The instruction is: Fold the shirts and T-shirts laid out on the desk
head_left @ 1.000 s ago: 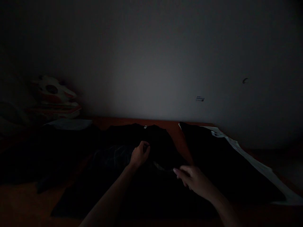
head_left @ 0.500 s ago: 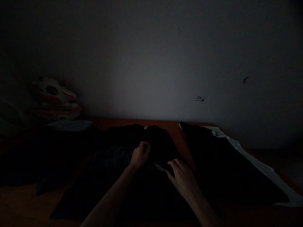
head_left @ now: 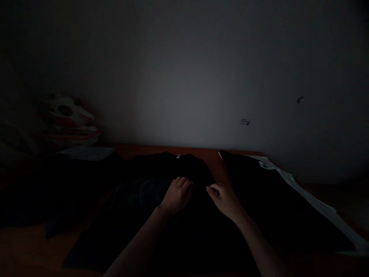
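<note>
The scene is very dark. A black shirt (head_left: 184, 234) lies spread out, with a small white label (head_left: 178, 156) at its neckline. Across it, at the left, rests a folded dark blue garment (head_left: 138, 192) with a paler line in it. My left hand (head_left: 178, 195) is over the shirt at the right end of that garment, its fingers curled. My right hand (head_left: 224, 198) is near the shirt's right side, thumb and fingers drawn together in a pinch. Dark cloth below both hands hides what they hold, if anything.
On the right, a black garment (head_left: 273, 204) lies over white cloth (head_left: 314, 200). More dark clothing (head_left: 66, 184) and a grey folded cloth (head_left: 86, 152) are at the left. A white and red toy-like object (head_left: 67, 113) stands behind them. The wooden surface (head_left: 31, 246) meets a wall (head_left: 187, 84).
My left hand has moved slightly right and turned its knuckles up. My right hand has risen a little, its fingers closer together. The pale patch between the hands no longer shows.
</note>
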A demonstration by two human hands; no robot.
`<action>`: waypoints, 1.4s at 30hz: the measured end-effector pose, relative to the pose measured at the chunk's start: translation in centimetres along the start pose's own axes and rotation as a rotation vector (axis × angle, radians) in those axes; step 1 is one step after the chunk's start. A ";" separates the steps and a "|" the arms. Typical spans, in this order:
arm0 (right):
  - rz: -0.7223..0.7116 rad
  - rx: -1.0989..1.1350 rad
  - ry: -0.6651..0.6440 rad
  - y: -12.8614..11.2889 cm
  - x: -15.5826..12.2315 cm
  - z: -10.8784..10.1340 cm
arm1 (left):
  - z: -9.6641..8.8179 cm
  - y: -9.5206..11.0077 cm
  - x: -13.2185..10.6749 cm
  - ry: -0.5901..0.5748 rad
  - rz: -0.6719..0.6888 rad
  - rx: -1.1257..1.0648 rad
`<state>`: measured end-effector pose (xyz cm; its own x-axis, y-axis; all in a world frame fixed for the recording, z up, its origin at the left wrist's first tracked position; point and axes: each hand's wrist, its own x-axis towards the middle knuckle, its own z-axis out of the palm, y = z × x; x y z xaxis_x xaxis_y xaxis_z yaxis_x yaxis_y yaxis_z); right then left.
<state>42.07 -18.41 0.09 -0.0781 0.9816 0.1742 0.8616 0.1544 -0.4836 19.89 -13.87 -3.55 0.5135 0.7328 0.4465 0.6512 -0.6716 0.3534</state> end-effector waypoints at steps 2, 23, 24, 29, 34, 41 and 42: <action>0.038 -0.059 0.084 0.4 2.6 0.6 | -0.1 0.6 -0.1 -0.120 0.125 -0.038; 0.332 -0.425 -0.082 1.4 11.9 7.2 | 2.1 -0.2 -1.6 -0.191 -0.133 -0.018; 0.315 -0.435 -0.057 1.0 11.9 7.3 | 2.0 -0.2 -1.5 -0.192 -0.142 -0.034; 0.192 -0.061 0.249 -1.5 11.0 8.4 | 1.5 -1.0 -0.4 0.047 -0.339 -0.231; 0.203 0.546 0.433 -2.8 8.7 10.1 | 0.9 -2.0 0.4 0.337 -0.585 -0.545; 0.249 0.738 0.411 -2.2 8.0 10.3 | 0.0 -3.2 0.8 0.578 -0.654 -0.624; 0.246 0.749 0.411 -2.1 8.0 10.2 | -0.6 -3.9 0.8 0.613 -0.671 -0.583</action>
<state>34.49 -9.74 -6.26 0.3764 0.9010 0.2157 0.2648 0.1185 -0.9570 17.39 -10.76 -4.06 -0.3224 0.8998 0.2940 0.2457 -0.2204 0.9439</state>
